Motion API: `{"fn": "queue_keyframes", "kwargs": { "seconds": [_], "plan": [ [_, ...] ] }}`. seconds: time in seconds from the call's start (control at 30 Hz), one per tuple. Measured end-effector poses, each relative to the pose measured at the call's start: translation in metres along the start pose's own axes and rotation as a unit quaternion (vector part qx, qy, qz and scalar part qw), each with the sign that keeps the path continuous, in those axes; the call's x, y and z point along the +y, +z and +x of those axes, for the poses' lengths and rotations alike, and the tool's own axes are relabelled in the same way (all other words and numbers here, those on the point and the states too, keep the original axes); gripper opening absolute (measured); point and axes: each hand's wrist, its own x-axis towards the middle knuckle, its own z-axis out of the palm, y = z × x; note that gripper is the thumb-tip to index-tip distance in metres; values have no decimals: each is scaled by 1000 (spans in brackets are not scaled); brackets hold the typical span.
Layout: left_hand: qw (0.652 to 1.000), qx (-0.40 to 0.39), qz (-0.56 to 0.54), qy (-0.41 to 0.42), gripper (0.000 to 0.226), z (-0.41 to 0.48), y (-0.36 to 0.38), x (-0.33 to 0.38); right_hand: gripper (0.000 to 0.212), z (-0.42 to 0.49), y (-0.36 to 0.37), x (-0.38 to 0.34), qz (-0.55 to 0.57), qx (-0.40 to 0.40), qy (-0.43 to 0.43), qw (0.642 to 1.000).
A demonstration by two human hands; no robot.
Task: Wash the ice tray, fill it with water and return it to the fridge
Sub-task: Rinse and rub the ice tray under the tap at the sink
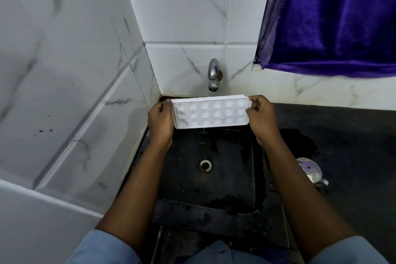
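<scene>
- Ice tray (211, 113), white, is held out at arm's length; nearest the camera are two blue sleeves (102, 248), with bare forearms reaching forward from them.
- Below the forearms lies a dark, wet sink (235, 156) with a round metal drain (205, 165) in the middle of its floor.
- Right of the sink, on the dark counter (353, 135), stands a small steel vessel (310, 170), well apart from both hands.
- Left hand (160, 118) grips the tray's left short end, its fingers curled round the edge.
- Right hand (261, 115) pinches the right short end between thumb and curled fingers.
- Between the hands the tray hangs in the air over the far part of the sink. It is tipped so that its broad face, with three rows of rounded cells, is turned toward the camera. Whether this face is the top or the underside cannot be told.
- Just beyond the tray's far edge, a chrome tap (213, 75) sticks out of the wall, its spout pointing down above the tray.
- White marble-patterned tiles (64, 49) cover the corner walls behind and to the left.
- A purple curtain (332, 17) hangs at the upper right, above a tiled ledge.
</scene>
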Motion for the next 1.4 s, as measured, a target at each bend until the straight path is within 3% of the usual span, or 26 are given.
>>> {"fn": "queue_keyframes", "kwargs": {
  "seconds": [0.1,0.3,0.53,0.7,0.87,1.03,1.17,1.4],
  "plan": [
    [999,-37,31,5,25,5,0,-9,43,6,-1,6,-15,-7,20,1000],
    [991,-108,40,-71,31,15,0,-25,34,23,6,19,-57,-52,105,991],
    [978,-88,-62,-180,45,27,14,-20,10,77,32,13,-78,-94,178,977],
    [971,-46,-86,-218,48,41,13,-23,15,140,70,-1,-83,-105,195,972],
    [965,-48,-102,-237,44,46,0,-28,28,175,105,-6,-120,-193,229,946],
    [965,-66,-99,-234,47,48,-9,-32,27,187,126,-3,-103,-256,291,916],
    [966,-74,-98,-229,46,50,-8,-33,42,196,132,5,-48,-257,298,918],
    [963,-66,-126,-230,44,49,-3,-29,43,197,132,10,-57,-228,254,938]
  ]
}}
